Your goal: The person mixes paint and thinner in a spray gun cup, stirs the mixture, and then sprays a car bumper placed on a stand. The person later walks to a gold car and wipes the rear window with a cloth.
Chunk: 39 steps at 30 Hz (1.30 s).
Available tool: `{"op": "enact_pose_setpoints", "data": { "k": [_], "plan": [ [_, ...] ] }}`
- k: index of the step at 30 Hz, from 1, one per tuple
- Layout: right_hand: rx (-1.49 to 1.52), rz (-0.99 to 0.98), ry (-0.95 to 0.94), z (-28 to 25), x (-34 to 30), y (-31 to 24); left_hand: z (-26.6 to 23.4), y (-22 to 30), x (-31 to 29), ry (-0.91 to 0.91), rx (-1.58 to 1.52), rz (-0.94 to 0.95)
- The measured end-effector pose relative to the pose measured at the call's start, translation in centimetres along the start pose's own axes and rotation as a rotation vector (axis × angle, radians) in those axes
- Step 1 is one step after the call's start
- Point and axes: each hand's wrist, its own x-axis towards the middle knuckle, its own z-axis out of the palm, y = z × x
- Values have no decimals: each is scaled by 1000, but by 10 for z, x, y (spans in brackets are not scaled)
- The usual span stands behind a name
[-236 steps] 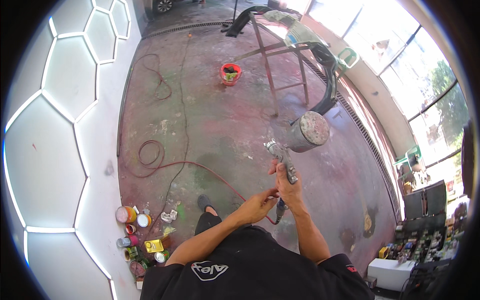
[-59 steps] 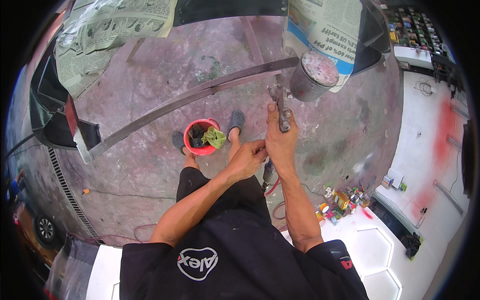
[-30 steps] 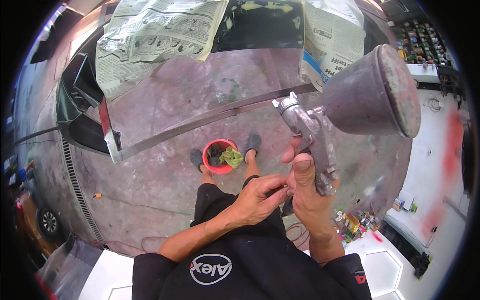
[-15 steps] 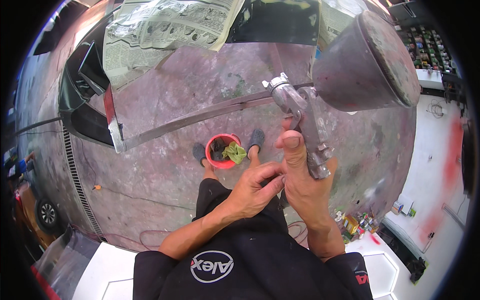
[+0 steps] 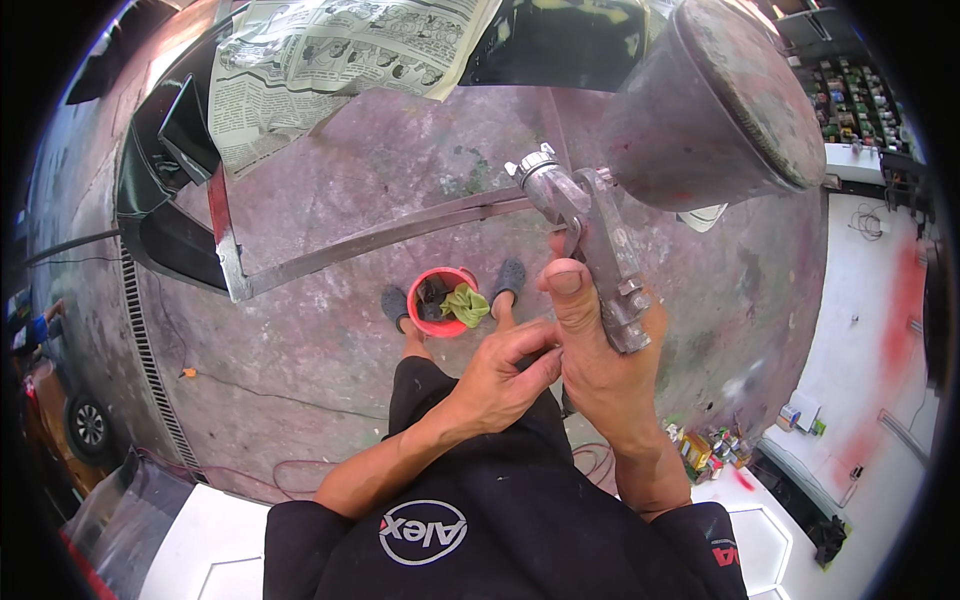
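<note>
My right hand (image 5: 610,375) is wrapped round the handle of a silver spray gun (image 5: 607,265), thumb along its near side and fingers mostly hidden behind it. The gun's large grey paint cup (image 5: 690,120) leans out to the upper right, and its air cap points toward the upper left. Close against the heel of my right hand, my left hand (image 5: 510,375) is closed in a pinch. Whatever is between those fingertips is too small or hidden to make out.
A metal stand (image 5: 390,235) crosses ahead, with a black panel (image 5: 555,45) and newspaper masking (image 5: 340,70) above it. On the stained floor, a red bucket (image 5: 425,325) with a green cloth (image 5: 465,305) sits between my feet. A hose (image 5: 300,465) lies behind; cans (image 5: 715,450) are at right.
The spray gun and its cup have shifted slightly left, with my right hand on the handle. My left hand has moved a little left too and keeps its pinch.
</note>
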Motion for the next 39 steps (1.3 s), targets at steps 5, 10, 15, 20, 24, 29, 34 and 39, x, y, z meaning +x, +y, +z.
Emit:
{"op": "enact_pose_setpoints", "data": {
  "k": [5,10,15,20,24,29,34,39],
  "plan": [
    [98,10,60,4,0,0,0,5,2,-25,-67,-101],
    [96,-1,104,1,-2,-3,2,-1,6,-19,11,3],
    [9,-7,45,-2,4,-6,-3,5,7,-51,73,6],
    [111,17,113,-5,4,-18,-8,9,-2,-35,-11,-113],
    [39,72,67,-9,8,-24,-19,-10,-14,-5,34,-183],
    [93,54,93,-9,11,-25,-30,-22,-26,24,141,-292],
    [134,35,137,-9,11,-30,-40,-39,-38,101,191,-353],
    [75,35,106,-8,13,-30,-42,-37,-42,243,181,-286]
  ]
}}
